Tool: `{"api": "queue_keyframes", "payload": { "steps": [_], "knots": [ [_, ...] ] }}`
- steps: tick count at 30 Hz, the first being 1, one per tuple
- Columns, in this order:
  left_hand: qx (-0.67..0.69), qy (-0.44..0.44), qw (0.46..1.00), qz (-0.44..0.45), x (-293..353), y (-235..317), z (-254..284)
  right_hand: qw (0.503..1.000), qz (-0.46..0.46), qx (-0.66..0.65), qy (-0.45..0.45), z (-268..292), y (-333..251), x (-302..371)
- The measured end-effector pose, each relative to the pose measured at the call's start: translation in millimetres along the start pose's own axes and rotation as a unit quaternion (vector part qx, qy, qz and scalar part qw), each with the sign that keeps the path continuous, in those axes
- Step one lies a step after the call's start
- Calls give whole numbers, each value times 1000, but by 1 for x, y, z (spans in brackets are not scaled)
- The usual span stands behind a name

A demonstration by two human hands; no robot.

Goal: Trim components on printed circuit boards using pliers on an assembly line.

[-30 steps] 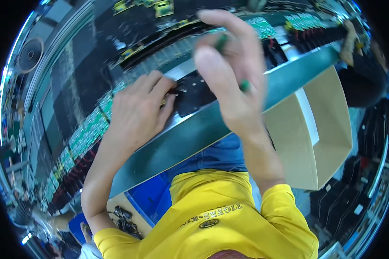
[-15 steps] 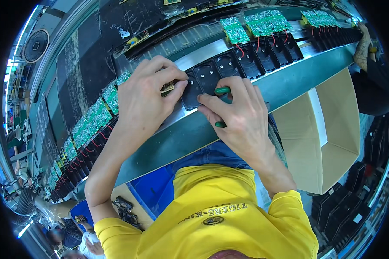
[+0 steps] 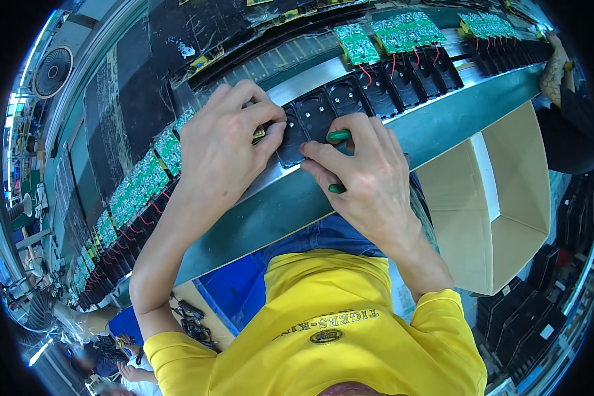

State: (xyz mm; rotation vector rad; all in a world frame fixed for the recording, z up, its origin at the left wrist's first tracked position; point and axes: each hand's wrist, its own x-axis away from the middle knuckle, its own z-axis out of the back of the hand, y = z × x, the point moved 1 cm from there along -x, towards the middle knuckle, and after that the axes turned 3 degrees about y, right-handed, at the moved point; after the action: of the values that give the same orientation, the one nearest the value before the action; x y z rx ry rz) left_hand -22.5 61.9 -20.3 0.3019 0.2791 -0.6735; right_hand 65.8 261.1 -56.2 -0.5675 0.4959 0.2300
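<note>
A row of open black plastic cases [image 3: 315,117] lies along the metal rail in front of me. At the upper left edge of the leftmost case [image 3: 293,146], my left hand [image 3: 228,135] has thumb and forefinger pinched together; what lies between the tips is hidden. Part of a yellowish component [image 3: 259,134] shows beneath that hand. My right hand [image 3: 363,165] curls round green-handled pliers [image 3: 339,136], with two handle ends sticking out and the jaws hidden. Its thumb and forefinger tips meet at the near right side of the same case.
Green circuit boards [image 3: 409,32] with red wires hang off cases further right, and more boards [image 3: 138,181] line the left. An open cardboard box [image 3: 452,218] stands at right, beside another person's arm [image 3: 553,78]. A blue bin [image 3: 234,290] sits below the bench edge.
Both hands stay almost in place at the leftmost case. My left hand has shifted very slightly; the pliers remain in my right hand.
</note>
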Motion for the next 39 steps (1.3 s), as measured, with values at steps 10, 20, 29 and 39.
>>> {"api": "queue_keyframes", "payload": {
  "steps": [10, 20, 29, 39],
  "knots": [
    [-21, 3, 999, -27, -2, 9, -3, 1000, 2, 5, -7, 2, -3, -3],
    [-10, -20, 1000, 12, -1, 8, -4, 999, 14, 30, -34, 8, -4, -9],
    [-27, -19, 999, -11, -1, 2, -3, 998, 26, -53, -34, 22, -8, -27],
    [-11, -54, 998, 32, -8, 10, 2, 724, -149, -667, 88, -25, -16, -96]
  ]
}}
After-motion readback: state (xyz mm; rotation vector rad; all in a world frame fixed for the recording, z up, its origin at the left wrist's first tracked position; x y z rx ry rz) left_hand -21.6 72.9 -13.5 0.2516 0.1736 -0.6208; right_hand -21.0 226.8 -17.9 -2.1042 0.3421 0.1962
